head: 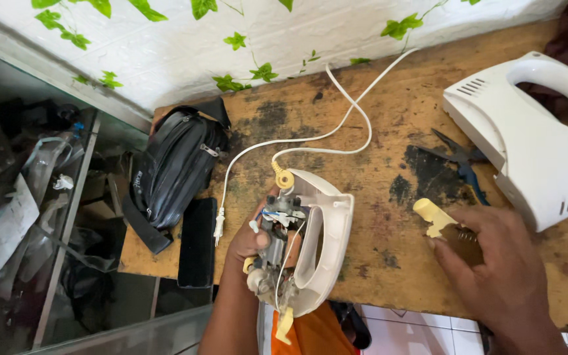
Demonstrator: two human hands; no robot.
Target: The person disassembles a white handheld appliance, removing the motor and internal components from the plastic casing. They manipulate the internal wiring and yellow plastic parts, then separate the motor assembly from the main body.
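Observation:
My left hand [248, 243] grips an opened white hand mixer half [317, 243], its motor and wires [277, 230] exposed, held on edge at the near side of the wooden worktop [376, 118]. A white power cord [336, 125] runs from its yellow strain relief across the board to a plug [219, 223]. My right hand [501, 263] rests on the board to the right, closed over a small part with a cream-yellow plastic piece [432, 217] sticking out. The mixer's other white shell [534, 138], with handle and vents, lies at the right.
A black pouch [172, 167] and a black phone [197, 243] lie at the board's left end. Blue-handled pliers [461, 161] lie beside the white shell. A glass cabinet with clutter [27, 197] stands to the left. A leaf-patterned white wall [231, 39] is behind.

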